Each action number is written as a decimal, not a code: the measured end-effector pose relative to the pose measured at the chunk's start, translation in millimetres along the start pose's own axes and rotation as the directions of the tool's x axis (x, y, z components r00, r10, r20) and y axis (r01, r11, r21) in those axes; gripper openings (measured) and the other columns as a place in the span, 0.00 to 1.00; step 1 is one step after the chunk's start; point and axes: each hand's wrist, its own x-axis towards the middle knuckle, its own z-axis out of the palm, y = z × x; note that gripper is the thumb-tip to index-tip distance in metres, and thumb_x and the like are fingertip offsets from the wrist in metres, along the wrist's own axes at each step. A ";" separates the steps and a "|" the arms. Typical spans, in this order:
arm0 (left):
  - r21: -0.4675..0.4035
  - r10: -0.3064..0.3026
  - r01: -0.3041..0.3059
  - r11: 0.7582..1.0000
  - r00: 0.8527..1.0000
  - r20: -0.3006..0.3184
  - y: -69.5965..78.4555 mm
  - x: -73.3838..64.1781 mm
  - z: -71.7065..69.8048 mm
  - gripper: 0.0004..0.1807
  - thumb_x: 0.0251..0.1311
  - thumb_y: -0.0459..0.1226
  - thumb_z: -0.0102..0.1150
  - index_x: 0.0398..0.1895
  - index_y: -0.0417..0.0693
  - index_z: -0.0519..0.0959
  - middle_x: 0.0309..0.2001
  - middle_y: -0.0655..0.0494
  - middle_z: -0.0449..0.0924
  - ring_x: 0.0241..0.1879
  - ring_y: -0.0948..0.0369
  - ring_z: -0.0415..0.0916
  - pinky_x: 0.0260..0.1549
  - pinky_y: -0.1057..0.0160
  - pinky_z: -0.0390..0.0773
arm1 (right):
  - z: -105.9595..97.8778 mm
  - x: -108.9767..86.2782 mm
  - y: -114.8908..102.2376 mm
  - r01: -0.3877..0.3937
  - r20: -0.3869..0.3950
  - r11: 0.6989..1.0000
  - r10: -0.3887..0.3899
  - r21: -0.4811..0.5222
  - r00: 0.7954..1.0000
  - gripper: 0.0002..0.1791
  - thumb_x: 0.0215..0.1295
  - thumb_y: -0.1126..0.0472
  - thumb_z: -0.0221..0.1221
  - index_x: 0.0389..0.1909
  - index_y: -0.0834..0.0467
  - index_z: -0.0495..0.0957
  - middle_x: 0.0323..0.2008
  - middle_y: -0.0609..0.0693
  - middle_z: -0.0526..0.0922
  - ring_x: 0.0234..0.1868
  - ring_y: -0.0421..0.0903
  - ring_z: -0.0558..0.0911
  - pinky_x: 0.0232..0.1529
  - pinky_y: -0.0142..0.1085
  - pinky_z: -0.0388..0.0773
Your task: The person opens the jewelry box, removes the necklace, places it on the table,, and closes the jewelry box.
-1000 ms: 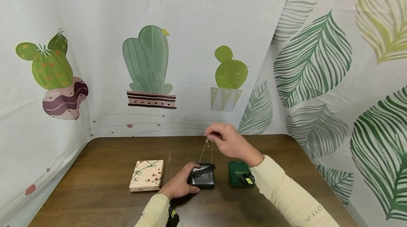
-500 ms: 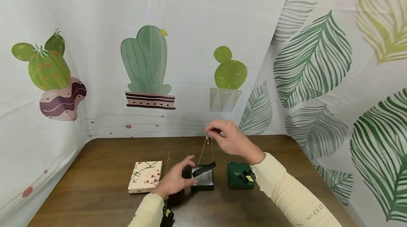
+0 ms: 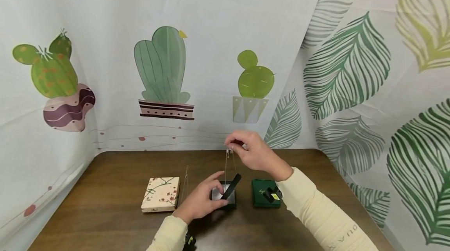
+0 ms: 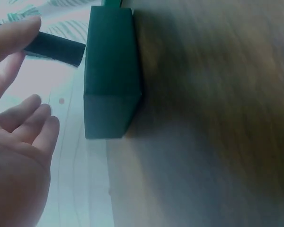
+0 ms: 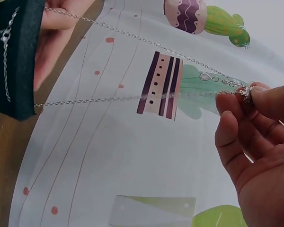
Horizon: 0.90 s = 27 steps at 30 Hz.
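Note:
My right hand (image 3: 254, 152) pinches the end of a thin silver chain necklace (image 5: 123, 34) between thumb and forefinger. Two strands run down from it to a small black jewelry pad (image 3: 231, 187). That pad is tilted, with thumb and forefinger of my left hand (image 3: 201, 201) holding it. In the right wrist view a short piece of chain with a small ring lies across the pad's face. Just under the pad stands an open dark green box (image 3: 230, 206) with a pale lining; its outer walls show in the left wrist view.
A cream flowered box (image 3: 161, 194) lies to the left on the brown table (image 3: 116, 188). Beside it is another thin chain (image 3: 186, 178), partly hidden by my left hand. A green box or lid (image 3: 261, 193) with lettering lies to the right, partly behind my right wrist's camera.
The pad has turned to a steeper tilt. My left hand drew back leftward, its fingers spreading, then came in again on the pad. The right hand rose slightly, still pinching the necklace.

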 end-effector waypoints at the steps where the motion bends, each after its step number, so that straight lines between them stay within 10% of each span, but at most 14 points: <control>1: -0.001 -0.003 0.003 1.000 1.000 0.006 1.5 0.7 0.5 0.12 0.62 0.42 0.74 0.34 0.54 0.77 0.80 0.49 0.63 0.76 0.43 0.66 0.65 0.42 0.73 | -0.5 0.1 -1.0 0.002 0.000 1.000 -0.002 0.007 1.000 0.08 0.73 0.72 0.59 0.41 0.58 0.85 0.36 0.54 0.86 0.34 0.40 0.80 0.41 0.34 0.81; 11: -0.031 -0.009 0.010 0.999 0.999 0.034 7.0 5.4 4.3 0.14 0.60 0.44 0.75 0.31 0.55 0.75 0.81 0.50 0.60 0.77 0.45 0.65 0.66 0.39 0.72 | -3.1 1.5 -9.8 0.006 0.014 0.990 -0.008 0.143 1.000 0.09 0.74 0.73 0.56 0.41 0.59 0.83 0.33 0.55 0.85 0.32 0.38 0.84 0.32 0.35 0.82; 27: 0.092 -0.035 0.050 0.994 0.987 -0.158 18.9 -1.8 6.0 0.29 0.53 0.39 0.79 0.52 0.48 0.69 0.66 0.45 0.76 0.60 0.53 0.76 0.56 0.49 0.79 | -11.0 -0.4 -11.3 -0.073 0.087 0.957 0.050 0.282 0.995 0.08 0.74 0.76 0.54 0.43 0.65 0.81 0.34 0.61 0.85 0.32 0.48 0.88 0.36 0.38 0.88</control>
